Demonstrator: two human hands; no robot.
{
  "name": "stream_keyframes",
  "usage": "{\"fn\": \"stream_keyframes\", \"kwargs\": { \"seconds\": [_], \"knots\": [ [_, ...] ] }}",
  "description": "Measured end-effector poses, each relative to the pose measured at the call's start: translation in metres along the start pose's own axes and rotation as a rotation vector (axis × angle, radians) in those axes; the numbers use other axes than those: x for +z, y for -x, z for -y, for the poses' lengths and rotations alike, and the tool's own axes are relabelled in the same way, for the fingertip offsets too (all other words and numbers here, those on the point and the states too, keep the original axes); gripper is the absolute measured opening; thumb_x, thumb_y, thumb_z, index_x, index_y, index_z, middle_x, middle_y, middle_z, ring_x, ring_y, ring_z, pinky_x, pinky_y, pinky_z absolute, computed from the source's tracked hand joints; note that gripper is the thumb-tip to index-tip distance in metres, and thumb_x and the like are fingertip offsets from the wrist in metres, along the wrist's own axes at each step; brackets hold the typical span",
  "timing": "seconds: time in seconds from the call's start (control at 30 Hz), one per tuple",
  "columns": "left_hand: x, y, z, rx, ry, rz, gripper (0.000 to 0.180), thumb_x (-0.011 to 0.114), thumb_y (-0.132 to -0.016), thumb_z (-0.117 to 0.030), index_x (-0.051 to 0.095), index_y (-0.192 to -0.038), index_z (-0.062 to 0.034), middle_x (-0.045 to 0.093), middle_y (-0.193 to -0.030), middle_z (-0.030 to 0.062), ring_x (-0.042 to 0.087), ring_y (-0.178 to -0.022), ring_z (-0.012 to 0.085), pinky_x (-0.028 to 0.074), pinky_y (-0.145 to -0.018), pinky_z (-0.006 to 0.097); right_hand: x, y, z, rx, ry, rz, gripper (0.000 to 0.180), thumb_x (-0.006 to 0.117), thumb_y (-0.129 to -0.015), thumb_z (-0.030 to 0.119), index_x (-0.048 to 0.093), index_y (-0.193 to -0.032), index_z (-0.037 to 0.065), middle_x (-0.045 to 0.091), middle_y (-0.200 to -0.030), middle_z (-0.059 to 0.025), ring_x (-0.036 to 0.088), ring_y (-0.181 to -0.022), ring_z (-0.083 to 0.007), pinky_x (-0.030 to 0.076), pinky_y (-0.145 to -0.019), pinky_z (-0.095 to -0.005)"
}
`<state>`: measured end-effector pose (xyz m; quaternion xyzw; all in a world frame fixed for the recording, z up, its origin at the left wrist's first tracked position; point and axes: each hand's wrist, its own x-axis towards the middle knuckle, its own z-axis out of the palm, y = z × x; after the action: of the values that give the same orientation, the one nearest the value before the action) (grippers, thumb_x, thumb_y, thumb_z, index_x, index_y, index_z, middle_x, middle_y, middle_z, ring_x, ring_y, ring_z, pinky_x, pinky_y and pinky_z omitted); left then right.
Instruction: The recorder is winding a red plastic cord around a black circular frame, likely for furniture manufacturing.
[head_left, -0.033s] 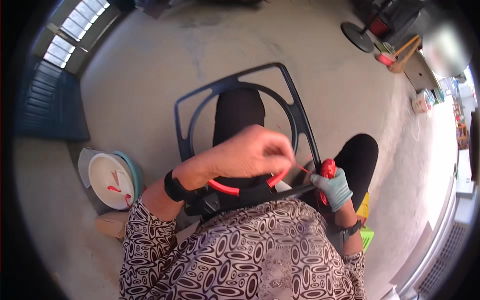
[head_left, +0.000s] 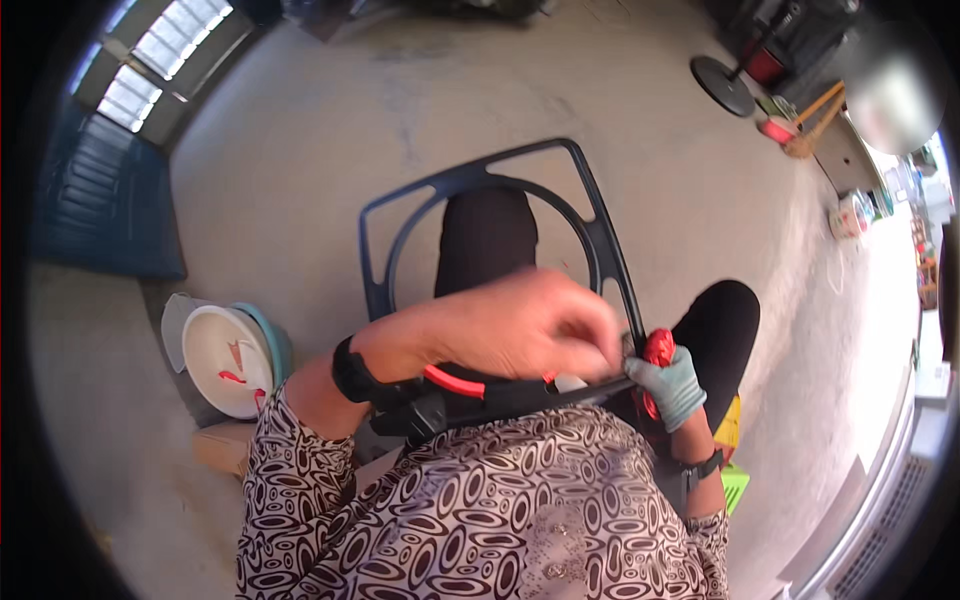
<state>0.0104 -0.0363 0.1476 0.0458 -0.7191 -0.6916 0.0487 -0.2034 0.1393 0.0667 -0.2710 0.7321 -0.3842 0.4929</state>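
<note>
A black frame (head_left: 602,215) with a curved inner ring lies across my lap. My bare left hand (head_left: 545,325), blurred, reaches over its near part with fingers curled together. A thin red cord ran from those fingers in the earlier picture; the hand hides it now. My right hand (head_left: 672,385), in a grey-green glove, is closed round a red cord bundle (head_left: 658,347) at the frame's near right corner. Red wrapping (head_left: 455,381) covers part of the inner curve near my body.
To the left, a white basin (head_left: 215,355) with red scraps stands against a teal basin (head_left: 276,340), near a cardboard box (head_left: 220,447). A blue panel (head_left: 105,205) is at far left. At far right are a round black base (head_left: 722,86), a broom (head_left: 805,140) and a white bucket (head_left: 850,217).
My left hand has moved right, close to my gloved right hand. The red strand that stretched between them is now out of sight. The view has shifted slightly.
</note>
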Motion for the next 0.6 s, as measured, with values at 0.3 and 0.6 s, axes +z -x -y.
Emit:
{"fn": "stream_keyframes", "kwargs": {
  "seconds": [0.3, 0.6],
  "knots": [
    [0.117, -0.083, -0.085, 0.696, -0.435, 0.474, 0.016, 0.055, -0.08, -0.014, 0.061, -0.076, 0.0001, 0.056, -0.064, 0.0137, 0.055, -0.061, 0.0245, 0.042, -0.058, 0.034, -0.007, 0.0, 0.007, -0.019, 0.002, 0.073, 0.012, 0.074, -0.075, 0.01, 0.064, -0.076, 0.004, 0.058, -0.06, 0.0, 0.053, -0.049, -0.0092, 0.042, -0.047, -0.0247],
    [0.107, -0.069, -0.056, 0.568, -0.423, 0.309, 0.016, 0.055, -0.082, -0.014, 0.06, -0.081, 0.0006, 0.057, -0.067, 0.0132, 0.056, -0.063, 0.0231, 0.043, -0.06, 0.033, -0.016, -0.002, -0.016, -0.017, -0.119, 0.157, 0.01, 0.071, -0.075, 0.004, 0.064, -0.081, 0.002, 0.056, -0.061, 0.001, 0.051, -0.048, -0.0079, 0.041, -0.046, -0.0237]
  ]
}}
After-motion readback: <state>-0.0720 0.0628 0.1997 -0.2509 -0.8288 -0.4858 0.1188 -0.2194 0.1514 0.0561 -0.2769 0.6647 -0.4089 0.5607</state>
